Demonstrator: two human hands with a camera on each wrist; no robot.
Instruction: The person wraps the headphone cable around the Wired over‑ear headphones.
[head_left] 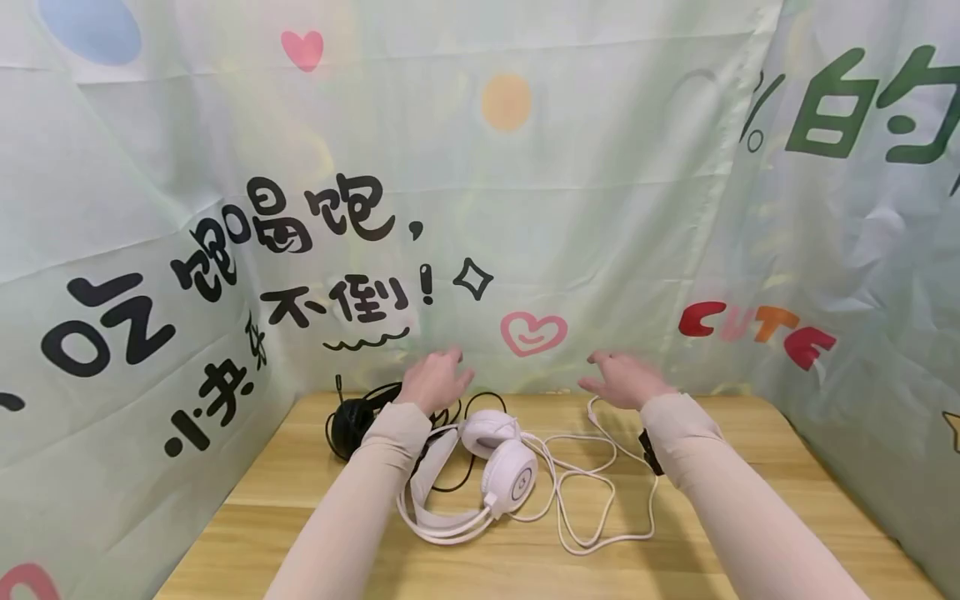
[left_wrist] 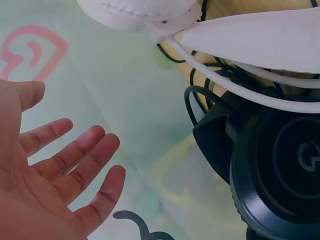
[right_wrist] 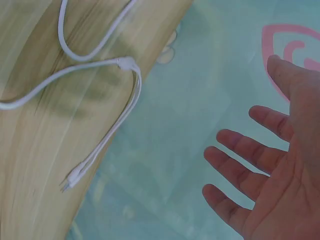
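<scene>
Both hands are held out over the far side of the table, holding nothing. My left hand (head_left: 435, 382) is above the black headset (head_left: 351, 427), its fingers spread in the left wrist view. Nearer to me lie white headphones (head_left: 512, 477) on their side, their headband curving to the left. The right hand (head_left: 624, 380) hovers near the far edge, fingers apart, close to the white cable (head_left: 592, 417). In the right wrist view that cable's forked end (right_wrist: 75, 175) with its plugs lies along the table edge. The left forearm hides part of the black headset.
The wooden table (head_left: 255, 517) is bordered at the back and sides by a printed cloth (head_left: 600, 233). White cable loops (head_left: 588, 546) spread over the right half. A black cable (head_left: 468, 475) runs behind and under the white headphones.
</scene>
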